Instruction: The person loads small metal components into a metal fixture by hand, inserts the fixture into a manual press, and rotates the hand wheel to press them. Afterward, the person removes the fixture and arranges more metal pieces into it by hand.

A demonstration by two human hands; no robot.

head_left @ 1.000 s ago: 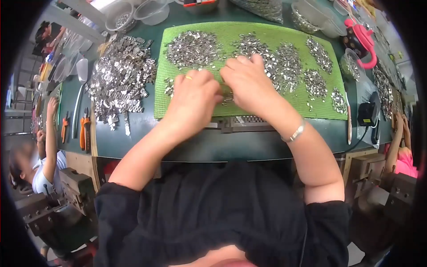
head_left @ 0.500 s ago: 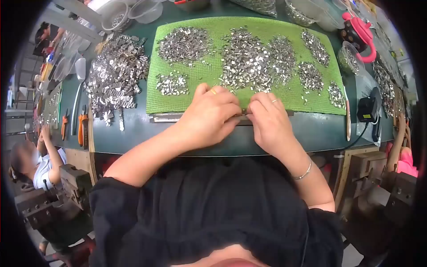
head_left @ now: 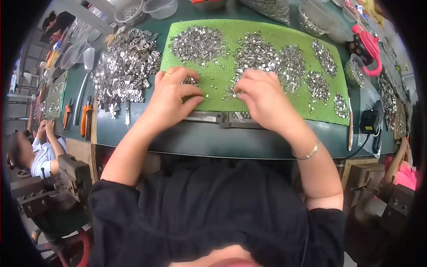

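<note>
Several piles of small silvery metal pieces lie on a green textured mat. My left hand is over the mat's lower left part, fingers curved and apart beside a small pile, with nothing seen between them. My right hand has its thumb and fingertips together at the lower edge of the middle pile; anything in the pinch is too small to make out. Below both hands, a narrow metal fixture runs along the mat's front edge.
A large heap of linked metal pieces lies left of the mat, near orange-handled pliers. Clear tubs stand behind. At right are a pink-handled pot and a black device. Other people sit at both sides.
My hands have parted from the fixture. The left moved left and opened; the right went up to the middle pile's edge. More of the fixture's middle shows.
</note>
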